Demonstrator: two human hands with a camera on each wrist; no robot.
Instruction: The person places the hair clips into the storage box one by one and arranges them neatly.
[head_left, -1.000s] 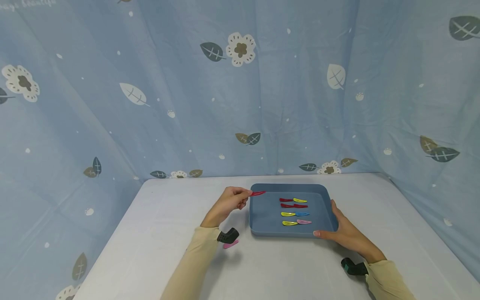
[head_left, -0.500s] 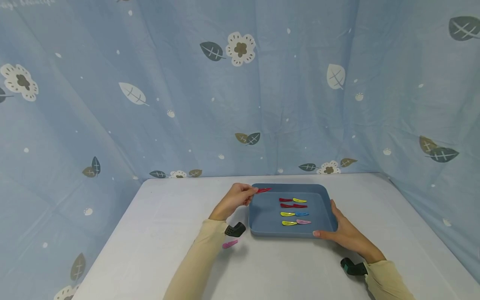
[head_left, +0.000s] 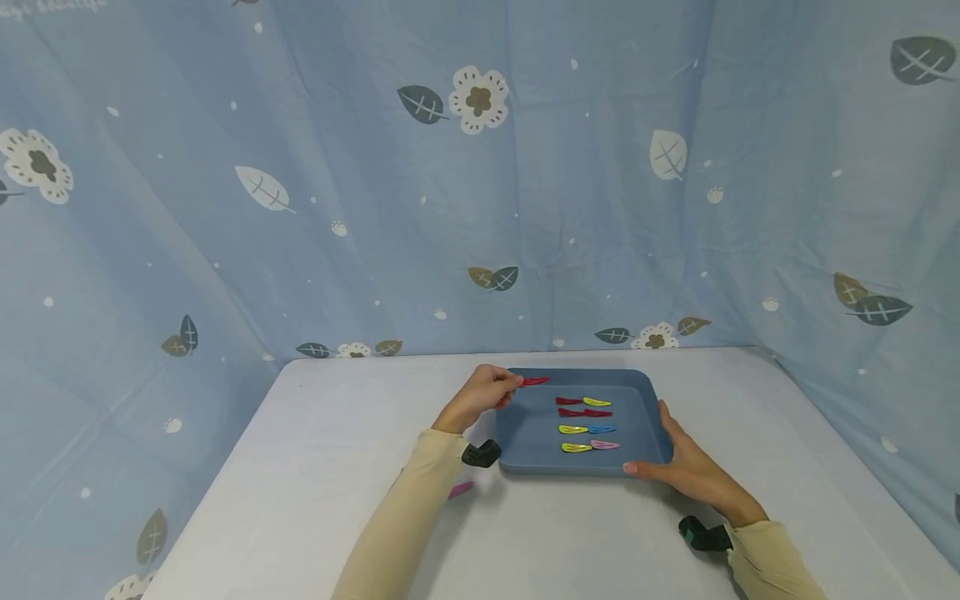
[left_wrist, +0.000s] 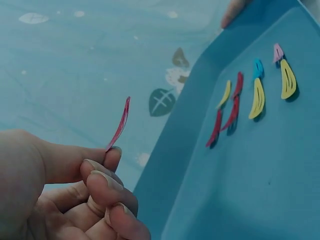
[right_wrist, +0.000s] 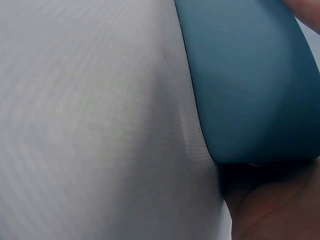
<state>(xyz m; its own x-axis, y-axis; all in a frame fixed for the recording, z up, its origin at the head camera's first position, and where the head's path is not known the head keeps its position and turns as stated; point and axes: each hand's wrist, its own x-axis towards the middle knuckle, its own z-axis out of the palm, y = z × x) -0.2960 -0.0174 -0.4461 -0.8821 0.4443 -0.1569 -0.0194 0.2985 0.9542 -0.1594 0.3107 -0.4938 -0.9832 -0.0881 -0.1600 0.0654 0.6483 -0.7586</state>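
My left hand (head_left: 482,395) pinches a red hair clip (head_left: 536,382) by one end, over the back left corner of the blue tray (head_left: 525,437). In the left wrist view the clip (left_wrist: 120,125) points up from between thumb and forefinger, the other fingers curled below. Inside the tray lie snap hair clips in end-to-end pairs: red with yellow (head_left: 597,402), red with red (head_left: 572,412), yellow with blue (head_left: 602,429), and yellow with pink (head_left: 605,445). My right hand (head_left: 697,471) grips the tray's front right corner, thumb at the front edge and fingers along the right side.
A pink hair clip (head_left: 461,489) lies on the white table (head_left: 337,467) left of the tray's front, partly hidden by my left sleeve (head_left: 412,508). Behind the table hangs a blue patterned curtain (head_left: 360,275).
My left hand has moved right and slightly away from me, carrying the red hair clip further over the tray. My right hand keeps its hold on the tray.
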